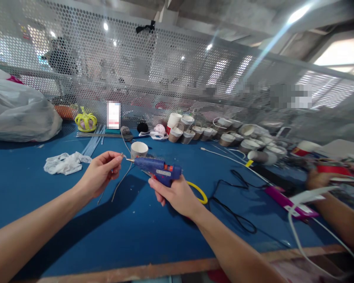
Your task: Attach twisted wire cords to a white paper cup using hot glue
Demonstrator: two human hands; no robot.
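My right hand (174,192) is wrapped round the handle of a blue glue gun (153,165), whose nozzle points left. My left hand (102,173) pinches the end of a thin grey cord (122,182) between thumb and fingertips, right at the nozzle tip. The cord hangs down toward the blue table. Just behind the gun's front stands a small light cup (139,149). A yellow ring (199,192) lies beside my right wrist, partly hidden by it.
White lace (65,162) lies at left, near grey strips and a yellow crown-like piece (85,121). Several small cups line the back. At right are a purple power strip (292,202), black cable (236,216) and another person's arm (339,208).
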